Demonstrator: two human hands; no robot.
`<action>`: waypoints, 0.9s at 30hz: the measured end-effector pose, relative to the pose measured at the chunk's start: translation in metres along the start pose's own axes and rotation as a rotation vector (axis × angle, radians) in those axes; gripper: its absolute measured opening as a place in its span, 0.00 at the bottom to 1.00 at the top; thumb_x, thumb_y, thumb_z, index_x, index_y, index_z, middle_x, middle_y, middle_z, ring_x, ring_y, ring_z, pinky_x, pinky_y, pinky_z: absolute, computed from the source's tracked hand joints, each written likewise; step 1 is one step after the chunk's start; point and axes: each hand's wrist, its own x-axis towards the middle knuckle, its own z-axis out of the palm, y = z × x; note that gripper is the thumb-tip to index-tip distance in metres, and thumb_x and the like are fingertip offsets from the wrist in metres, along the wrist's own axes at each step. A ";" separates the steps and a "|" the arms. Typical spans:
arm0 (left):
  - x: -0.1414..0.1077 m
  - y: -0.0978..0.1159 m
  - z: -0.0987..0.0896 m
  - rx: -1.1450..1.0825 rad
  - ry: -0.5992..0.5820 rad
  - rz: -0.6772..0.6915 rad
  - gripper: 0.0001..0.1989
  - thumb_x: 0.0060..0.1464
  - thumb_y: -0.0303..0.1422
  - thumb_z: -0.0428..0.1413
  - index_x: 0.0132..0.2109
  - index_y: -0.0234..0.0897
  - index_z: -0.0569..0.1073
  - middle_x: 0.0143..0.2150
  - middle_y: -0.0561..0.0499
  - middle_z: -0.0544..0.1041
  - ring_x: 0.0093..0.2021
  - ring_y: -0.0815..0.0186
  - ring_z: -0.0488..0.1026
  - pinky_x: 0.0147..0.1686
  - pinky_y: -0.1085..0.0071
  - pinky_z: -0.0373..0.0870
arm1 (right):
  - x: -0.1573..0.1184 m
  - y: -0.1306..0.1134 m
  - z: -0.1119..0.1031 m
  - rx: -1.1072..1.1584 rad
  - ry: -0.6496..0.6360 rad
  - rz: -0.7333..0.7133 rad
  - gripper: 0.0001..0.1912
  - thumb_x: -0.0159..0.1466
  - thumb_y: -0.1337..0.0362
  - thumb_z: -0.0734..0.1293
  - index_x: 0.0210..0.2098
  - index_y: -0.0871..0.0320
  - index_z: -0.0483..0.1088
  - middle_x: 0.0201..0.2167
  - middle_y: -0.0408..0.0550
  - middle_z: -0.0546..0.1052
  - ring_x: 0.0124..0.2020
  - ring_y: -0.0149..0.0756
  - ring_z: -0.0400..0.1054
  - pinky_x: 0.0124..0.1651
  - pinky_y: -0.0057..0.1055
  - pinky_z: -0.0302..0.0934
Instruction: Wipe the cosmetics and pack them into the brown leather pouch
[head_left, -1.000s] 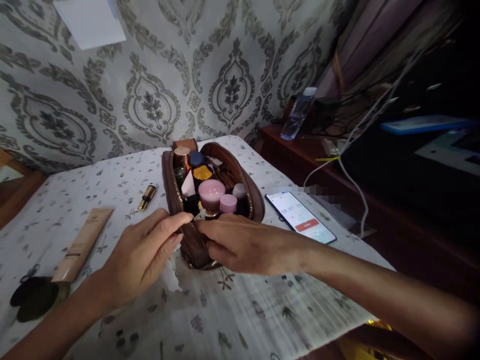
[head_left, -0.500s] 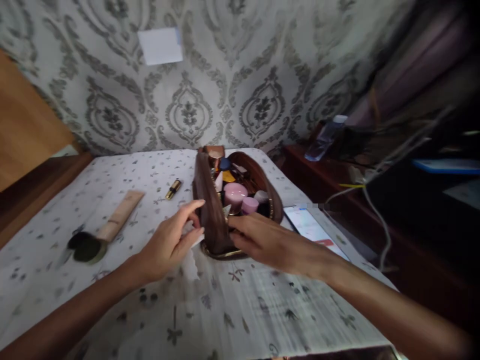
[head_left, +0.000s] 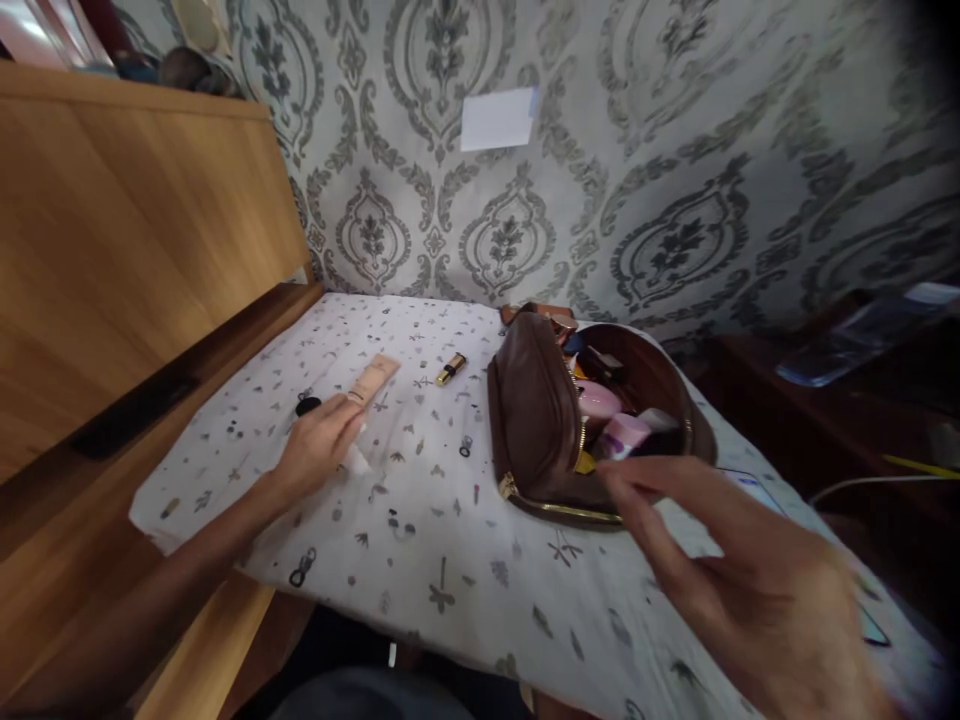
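Observation:
My left hand (head_left: 321, 440) is closed over the dark round compact (head_left: 307, 405), fingertips at the lower end of a beige squeeze tube (head_left: 375, 378). A thin white piece of paper (head_left: 355, 461) pokes out under these fingers and seems held by them. A brown makeup bag (head_left: 536, 410) stands unzipped on the table. At its front opening my right hand (head_left: 739, 575) has thumb and forefinger pinched together, beside a small yellow bit (head_left: 585, 462); what they hold is unclear. Inside the bag lie a pink round container (head_left: 598, 400) and a pink-and-white item (head_left: 624, 436).
A gold-and-black lipstick (head_left: 451, 369) lies between tube and bag on the patterned cloth (head_left: 427, 480). A phone (head_left: 750, 485) lies partly behind my right hand. A wooden cabinet (head_left: 150, 200) borders the left; a clear bottle (head_left: 862, 335) is at the right.
My view has turned left. My left hand has moved from the bag's side to the compact and tube, the white paper with it. My right hand has drawn back from inside the bag.

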 end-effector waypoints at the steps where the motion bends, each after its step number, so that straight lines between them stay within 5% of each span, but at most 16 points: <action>1: -0.001 -0.012 -0.003 0.053 0.022 -0.045 0.19 0.70 0.38 0.41 0.38 0.37 0.73 0.35 0.49 0.74 0.37 0.62 0.72 0.38 0.68 0.67 | -0.004 -0.006 0.007 0.064 -0.021 -0.010 0.07 0.70 0.62 0.64 0.40 0.54 0.75 0.35 0.48 0.81 0.35 0.38 0.77 0.36 0.31 0.69; 7: -0.023 -0.048 0.003 0.270 -0.112 0.018 0.19 0.66 0.43 0.47 0.54 0.38 0.73 0.49 0.42 0.76 0.52 0.51 0.70 0.42 0.62 0.71 | -0.022 -0.033 0.077 0.365 -0.303 0.013 0.09 0.67 0.70 0.63 0.36 0.58 0.76 0.31 0.47 0.80 0.31 0.33 0.74 0.35 0.28 0.68; 13: -0.036 -0.051 0.020 0.247 0.043 0.062 0.15 0.65 0.42 0.47 0.47 0.41 0.75 0.42 0.44 0.75 0.47 0.51 0.72 0.38 0.61 0.73 | -0.023 -0.051 0.147 0.641 -0.631 0.304 0.11 0.64 0.67 0.67 0.45 0.56 0.77 0.35 0.45 0.81 0.30 0.30 0.72 0.35 0.26 0.66; 16: -0.037 -0.035 0.020 0.088 0.125 0.150 0.14 0.65 0.44 0.46 0.45 0.43 0.72 0.40 0.47 0.75 0.43 0.53 0.72 0.44 0.60 0.72 | -0.020 -0.051 0.174 0.798 -0.627 0.452 0.23 0.60 0.65 0.71 0.56 0.55 0.72 0.45 0.48 0.79 0.35 0.32 0.74 0.33 0.25 0.66; 20: -0.031 0.009 0.022 -0.114 0.137 0.220 0.12 0.65 0.43 0.50 0.47 0.43 0.71 0.41 0.49 0.76 0.44 0.57 0.75 0.45 0.64 0.71 | -0.018 -0.045 0.195 0.903 -0.551 0.423 0.38 0.51 0.67 0.77 0.61 0.53 0.67 0.54 0.50 0.74 0.39 0.33 0.73 0.36 0.26 0.67; 27: -0.001 0.065 0.033 -0.127 0.084 0.279 0.14 0.67 0.39 0.45 0.34 0.41 0.68 0.30 0.51 0.70 0.33 0.60 0.71 0.34 0.67 0.65 | -0.023 -0.030 0.192 0.747 -0.355 0.432 0.21 0.46 0.70 0.77 0.39 0.59 0.73 0.30 0.36 0.69 0.30 0.28 0.61 0.34 0.25 0.59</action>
